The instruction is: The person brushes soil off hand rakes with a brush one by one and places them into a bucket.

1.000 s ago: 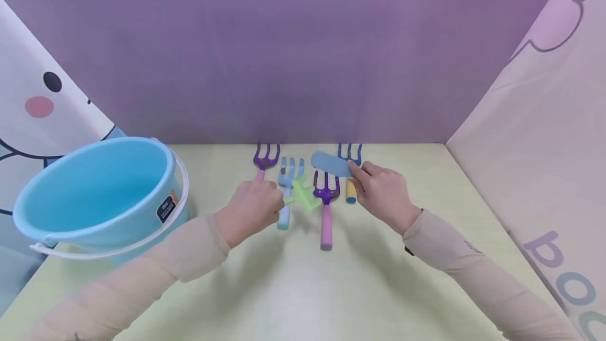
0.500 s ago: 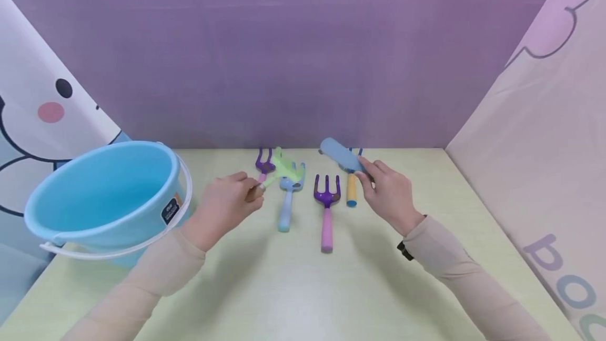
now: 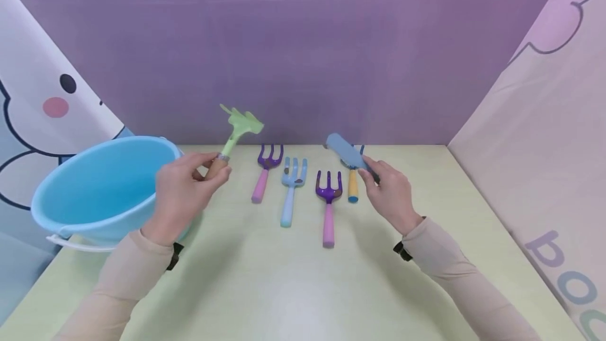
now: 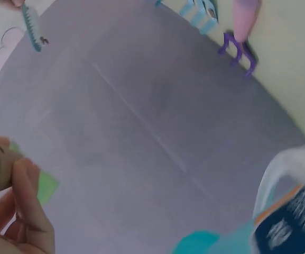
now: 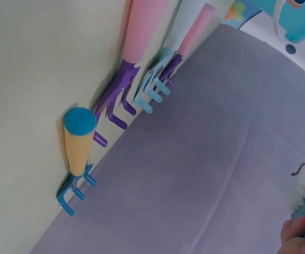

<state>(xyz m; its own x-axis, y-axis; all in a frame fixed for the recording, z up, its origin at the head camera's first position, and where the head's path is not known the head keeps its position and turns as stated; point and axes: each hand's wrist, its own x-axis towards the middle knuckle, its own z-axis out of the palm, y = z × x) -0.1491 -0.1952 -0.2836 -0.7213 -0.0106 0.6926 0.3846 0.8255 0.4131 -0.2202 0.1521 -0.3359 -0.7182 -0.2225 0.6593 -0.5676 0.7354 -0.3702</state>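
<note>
Head view: left hand [image 3: 182, 191] pinches the brown handle of a green rake [image 3: 242, 124], thumb against fingers, no gap left in the grip; the left wrist view shows the same pinch
Green rake: held up off the table [image 3: 265, 288], head pointing up toward the back wall [image 3: 312, 67], just beside the bucket [image 3: 118, 227] as the head camera sees it
Right hand [image 3: 389, 189]: grips a blue brush [image 3: 345, 150] at one end, thumb opposite the fingers; the right wrist view shows pale bristles and a small dark bit caught at the tip
Rake and brush: well apart, so no brushing contact now; the step in hand looks like a pause between brushing the rake and putting it somewhere
Next for the rake: a move to the bucket would, I judge, call for lifting the handle end over the rim while the brush waits aside
Yellow-handled fork [image 3: 353, 186]: lies under the brush, partly hidden in the head view, apart from it in the right wrist view
Other forks: a light-blue fork [image 3: 290, 193] with brown patches stands between a near purple fork [image 3: 329, 214] and a far purple fork [image 3: 267, 164], all flat
Edges: back wall right behind the fork tines, side panel [image 3: 535, 162] well off to the right; widest room lies on the near stretch of table
</note>
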